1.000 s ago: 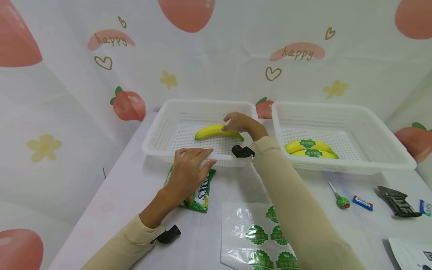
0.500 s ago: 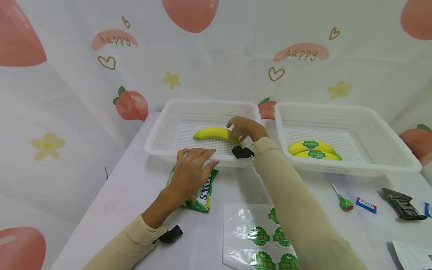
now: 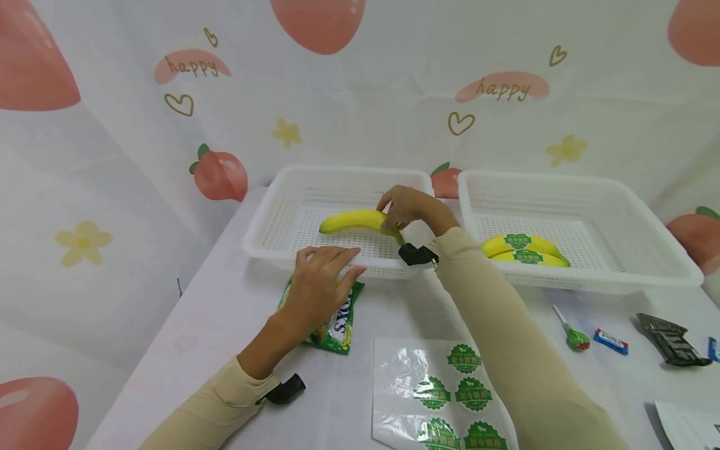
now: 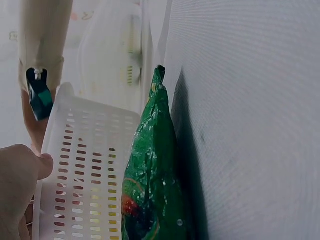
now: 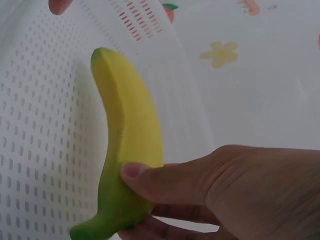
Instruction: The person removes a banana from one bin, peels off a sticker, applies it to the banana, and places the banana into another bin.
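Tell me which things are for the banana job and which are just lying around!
Probably for the job:
banana in the right hand
left basket
right basket
two stickered bananas in it
sticker sheet

Probably just lying about:
green packet
lollipop
small blue-and-red packet
black packet
white item at the edge

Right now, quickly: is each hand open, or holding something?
Left hand: open, at the near rim of the left basket.
Right hand: closed, holding a banana.
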`<state>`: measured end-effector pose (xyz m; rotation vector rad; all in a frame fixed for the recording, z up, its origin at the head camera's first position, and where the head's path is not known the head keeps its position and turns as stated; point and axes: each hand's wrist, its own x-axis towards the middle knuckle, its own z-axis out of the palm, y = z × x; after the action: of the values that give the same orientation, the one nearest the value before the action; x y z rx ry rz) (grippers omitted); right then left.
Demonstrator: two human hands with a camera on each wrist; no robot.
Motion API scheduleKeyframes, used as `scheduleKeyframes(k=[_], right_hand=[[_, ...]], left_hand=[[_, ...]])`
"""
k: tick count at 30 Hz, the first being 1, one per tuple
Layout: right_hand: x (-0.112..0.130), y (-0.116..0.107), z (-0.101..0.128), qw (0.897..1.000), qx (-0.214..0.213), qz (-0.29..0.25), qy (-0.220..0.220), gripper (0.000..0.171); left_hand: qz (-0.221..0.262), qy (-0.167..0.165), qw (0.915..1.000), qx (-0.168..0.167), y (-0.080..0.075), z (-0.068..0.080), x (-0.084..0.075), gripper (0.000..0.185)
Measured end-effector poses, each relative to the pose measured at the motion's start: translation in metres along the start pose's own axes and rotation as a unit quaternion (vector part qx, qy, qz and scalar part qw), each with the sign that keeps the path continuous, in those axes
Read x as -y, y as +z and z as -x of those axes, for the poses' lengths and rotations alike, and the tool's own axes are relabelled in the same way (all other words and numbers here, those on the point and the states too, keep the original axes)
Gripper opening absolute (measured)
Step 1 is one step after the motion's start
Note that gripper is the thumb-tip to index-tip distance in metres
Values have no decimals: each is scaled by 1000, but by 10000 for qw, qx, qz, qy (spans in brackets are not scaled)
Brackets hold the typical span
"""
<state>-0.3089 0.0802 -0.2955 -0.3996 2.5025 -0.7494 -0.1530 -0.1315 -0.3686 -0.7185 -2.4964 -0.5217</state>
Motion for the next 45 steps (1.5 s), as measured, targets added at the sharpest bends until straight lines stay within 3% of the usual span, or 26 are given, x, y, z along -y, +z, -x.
scheduleKeyframes(k=[6,13,18,25,35,45], right_hand=[[-2,-15,30,9962,-371,-229,-750,49],[-14,-30,87,9845,-911,-229,-1482,48],[-21,-32,130,9761,-1345,74,-1704,45],[-42,-17,176,9709,-1518,186,-1841,44],[-85,20,212,9741,-1401,-129,-1771,47],[-110,53,212,9776,-1248,-453,-1633,46]], left_hand=[[-8,48,10000,-62,0,0,1,42],[40,107,9998,-139,1,0,0,41],[25,96,9998,-153,1,0,1,39],[-10,53,9998,-214,-1,1,5,38],[58,-76,9999,-136,-7,3,7,40],[28,-37,10000,-76,-9,2,6,40]])
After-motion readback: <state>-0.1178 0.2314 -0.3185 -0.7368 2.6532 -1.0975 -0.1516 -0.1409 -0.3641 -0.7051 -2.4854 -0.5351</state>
